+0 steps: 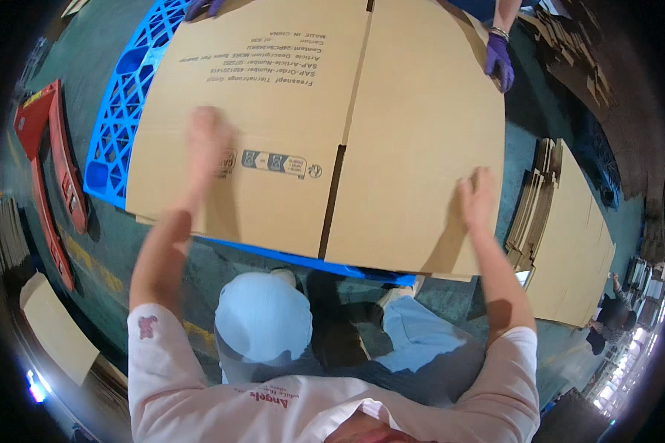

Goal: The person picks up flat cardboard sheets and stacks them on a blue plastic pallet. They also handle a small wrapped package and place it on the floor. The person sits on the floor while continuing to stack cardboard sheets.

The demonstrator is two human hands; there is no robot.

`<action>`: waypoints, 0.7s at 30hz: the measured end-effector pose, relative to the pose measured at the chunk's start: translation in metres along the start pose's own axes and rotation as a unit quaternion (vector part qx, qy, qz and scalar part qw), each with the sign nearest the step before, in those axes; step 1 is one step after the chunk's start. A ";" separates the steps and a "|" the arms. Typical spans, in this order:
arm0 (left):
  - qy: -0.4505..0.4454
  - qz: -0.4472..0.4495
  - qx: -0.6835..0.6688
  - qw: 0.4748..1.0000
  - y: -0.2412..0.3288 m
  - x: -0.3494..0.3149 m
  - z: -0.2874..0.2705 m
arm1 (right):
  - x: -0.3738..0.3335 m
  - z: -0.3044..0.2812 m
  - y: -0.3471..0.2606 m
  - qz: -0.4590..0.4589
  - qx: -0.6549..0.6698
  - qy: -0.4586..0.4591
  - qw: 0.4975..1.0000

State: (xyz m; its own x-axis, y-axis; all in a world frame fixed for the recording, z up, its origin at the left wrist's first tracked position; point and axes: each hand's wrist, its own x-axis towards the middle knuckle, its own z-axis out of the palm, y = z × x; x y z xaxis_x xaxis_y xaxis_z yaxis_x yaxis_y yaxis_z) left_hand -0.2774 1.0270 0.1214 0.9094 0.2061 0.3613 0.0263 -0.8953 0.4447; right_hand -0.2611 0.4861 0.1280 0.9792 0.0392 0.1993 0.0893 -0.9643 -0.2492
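A large flattened cardboard carton point(421, 111) lies before me, with dark printing and a slot along its middle seam. My left hand point(210, 140) is over its left panel, near the printed symbols, and is smeared by motion. My right hand point(479, 196) is at the right panel near the side edge, thumb apart from the bent fingers, with nothing visible in it. Across from me, another person's purple-gloved hand point(499, 65) is at the far right edge of the carton. That person's other gloved hand point(203, 7) is at the far left edge.
A blue plastic pallet point(96, 176) sits under the cardboard and sticks out on the left. Red pallet-jack forks point(55, 140) lie farther left. Stacked flat cardboard point(569, 244) stands on the right. More cardboard point(55, 321) is at the lower left. My knees point(264, 317) are close to the pallet's near edge.
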 end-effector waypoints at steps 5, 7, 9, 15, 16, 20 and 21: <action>-0.083 -0.310 0.172 0.931 -0.250 0.108 -0.019 | 0.097 0.025 0.100 0.140 0.104 0.063 0.983; -0.076 -0.384 0.128 0.911 -0.296 0.123 -0.039 | 0.121 0.023 0.092 0.221 0.114 0.062 0.967; -0.051 -0.400 0.129 0.906 -0.296 0.149 -0.043 | 0.124 0.011 0.088 0.303 0.181 0.082 0.932; -0.140 -0.504 -0.229 0.821 -0.216 0.159 -0.041 | 0.122 0.010 0.116 0.467 0.471 -0.065 0.746; -0.127 -0.493 -0.201 0.837 -0.217 0.160 -0.036 | 0.121 0.015 0.120 0.476 0.473 -0.069 0.738; -0.084 -0.373 0.218 0.898 -0.329 0.154 -0.053 | 0.129 0.031 0.059 0.424 0.240 0.034 0.873; -0.107 -0.377 0.227 0.892 -0.288 0.158 -0.041 | 0.126 0.024 0.055 0.429 0.154 0.013 0.890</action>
State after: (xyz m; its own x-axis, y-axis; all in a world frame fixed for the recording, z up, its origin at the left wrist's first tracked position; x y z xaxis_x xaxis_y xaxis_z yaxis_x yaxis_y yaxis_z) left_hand -0.1579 1.3337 0.0836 0.6194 0.7802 -0.0872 0.7847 -0.6119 0.0998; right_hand -0.1288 0.4444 0.1172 0.7076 -0.6862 -0.1688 -0.6388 -0.5189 -0.5680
